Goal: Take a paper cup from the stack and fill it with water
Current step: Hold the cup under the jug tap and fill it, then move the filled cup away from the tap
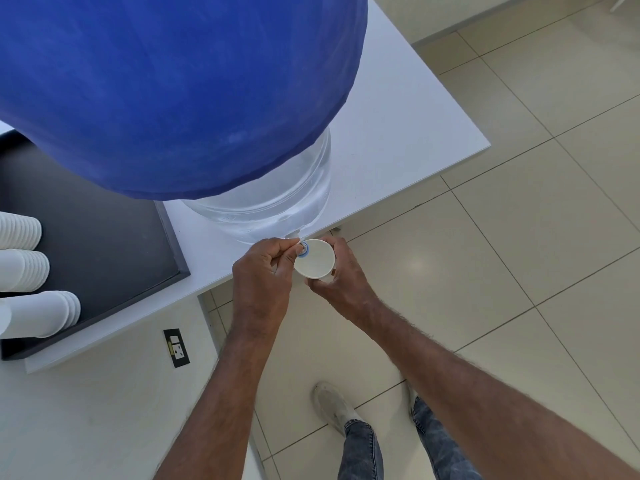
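A big clear water jug [277, 199] with a blue cloth cover [166, 91] stands on the white table [415, 133] near its front edge. A small white tap with a blue ring [303, 250] sticks out over that edge. My left hand [261, 271] pinches the tap. My right hand [341, 271] holds a white paper cup [317, 259] upright just under the tap, beyond the table edge. The inside of the cup looks white; I cannot tell whether water is in it. Stacks of white paper cups [20, 258] lie on their sides at the far left.
The cup stacks rest on a black tray [114, 244] on the table's left part. A black wall socket [176, 348] sits on the white panel below the table. Beige floor tiles [485, 254] spread to the right; my shoes and jeans [360, 441] show at the bottom.
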The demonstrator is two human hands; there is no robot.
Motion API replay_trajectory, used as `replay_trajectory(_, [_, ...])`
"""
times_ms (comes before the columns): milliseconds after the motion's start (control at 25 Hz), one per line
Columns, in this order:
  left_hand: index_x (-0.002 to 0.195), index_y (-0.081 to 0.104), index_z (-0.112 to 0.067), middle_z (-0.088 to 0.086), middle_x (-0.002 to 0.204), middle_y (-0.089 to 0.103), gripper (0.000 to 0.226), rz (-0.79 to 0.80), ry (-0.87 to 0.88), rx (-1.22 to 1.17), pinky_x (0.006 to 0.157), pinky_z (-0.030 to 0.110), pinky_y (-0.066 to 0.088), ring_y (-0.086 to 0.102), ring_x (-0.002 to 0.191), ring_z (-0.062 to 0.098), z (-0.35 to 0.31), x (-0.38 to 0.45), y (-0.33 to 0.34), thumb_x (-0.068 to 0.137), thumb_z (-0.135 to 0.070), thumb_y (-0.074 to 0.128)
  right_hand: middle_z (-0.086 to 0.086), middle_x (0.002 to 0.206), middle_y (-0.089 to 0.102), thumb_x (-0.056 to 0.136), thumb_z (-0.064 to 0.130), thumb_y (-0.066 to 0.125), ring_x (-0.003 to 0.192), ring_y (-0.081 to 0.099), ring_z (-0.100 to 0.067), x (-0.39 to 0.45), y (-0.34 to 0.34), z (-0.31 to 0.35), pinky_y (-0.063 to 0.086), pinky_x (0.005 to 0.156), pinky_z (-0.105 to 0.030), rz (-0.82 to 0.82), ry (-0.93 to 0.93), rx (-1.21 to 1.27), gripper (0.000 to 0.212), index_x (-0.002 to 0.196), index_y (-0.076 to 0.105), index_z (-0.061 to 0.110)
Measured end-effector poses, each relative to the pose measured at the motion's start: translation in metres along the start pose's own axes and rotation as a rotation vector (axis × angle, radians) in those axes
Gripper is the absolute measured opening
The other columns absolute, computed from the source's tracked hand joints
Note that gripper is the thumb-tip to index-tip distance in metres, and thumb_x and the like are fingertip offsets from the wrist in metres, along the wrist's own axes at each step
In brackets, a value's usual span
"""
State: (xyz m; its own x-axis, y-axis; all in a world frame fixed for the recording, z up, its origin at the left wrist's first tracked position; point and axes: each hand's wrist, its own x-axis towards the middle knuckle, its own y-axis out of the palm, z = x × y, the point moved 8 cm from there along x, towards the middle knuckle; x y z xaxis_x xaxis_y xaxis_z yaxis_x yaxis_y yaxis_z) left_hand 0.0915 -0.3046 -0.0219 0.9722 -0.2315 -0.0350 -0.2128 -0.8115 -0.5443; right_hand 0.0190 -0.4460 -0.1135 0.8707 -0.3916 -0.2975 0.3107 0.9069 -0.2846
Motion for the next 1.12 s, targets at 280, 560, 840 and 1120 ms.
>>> replay_trajectory(280, [0.107, 0.079, -0.011, 0.005, 0.113, 0.076, 0.017, 0.111, 0.401, 0.384, 0.090, 0.035, 0.060, 0.071, 0.104, 0.021, -0.027, -0.014, 0.006, 0.090, -0.010, 0.077, 0.001, 0.128, 0.062, 0.082, 0.012, 0.083, 0.118, 0.062, -0.021, 0.000, -0.002, 0.001, 0.058, 0.100, -0.041, 0.016, -0.002, 0.007, 0.060, 0.132, 0.053, 0.026])
replay_trajectory(560, [0.108, 0.076, -0.006, 0.009, 0.125, 0.069, 0.020, 0.115, 0.393, 0.449, 0.097, 0.025, 0.049, 0.062, 0.115, 0.026, -0.024, -0.026, 0.012, 0.088, -0.010, 0.078, 0.001, 0.128, 0.062, 0.082, 0.012, 0.085, 0.118, 0.061, -0.022, 0.000, -0.009, -0.002, 0.057, 0.100, -0.042, 0.005, 0.006, -0.007, 0.061, 0.134, 0.054, 0.022])
replay_trajectory(840, [0.115, 0.072, -0.010, 0.009, 0.125, 0.068, 0.022, 0.065, 0.443, 0.451, 0.105, 0.037, 0.051, 0.056, 0.122, 0.023, -0.049, -0.037, 0.029, 0.094, -0.017, 0.070, 0.005, 0.128, 0.061, 0.081, 0.011, 0.083, 0.120, 0.060, -0.018, -0.015, -0.052, -0.016, 0.055, 0.104, -0.046, -0.032, 0.038, -0.001, 0.061, 0.132, 0.054, 0.027])
replay_trajectory(1120, [0.122, 0.068, -0.019, -0.004, 0.131, 0.065, 0.025, 0.109, 0.352, 0.341, 0.103, 0.036, 0.052, 0.054, 0.125, 0.016, -0.097, -0.009, 0.091, 0.098, -0.020, 0.061, 0.007, 0.129, 0.062, 0.083, 0.015, 0.085, 0.123, 0.060, -0.019, -0.003, -0.159, 0.007, 0.056, 0.105, -0.042, -0.088, 0.008, -0.030, 0.061, 0.128, 0.051, 0.036])
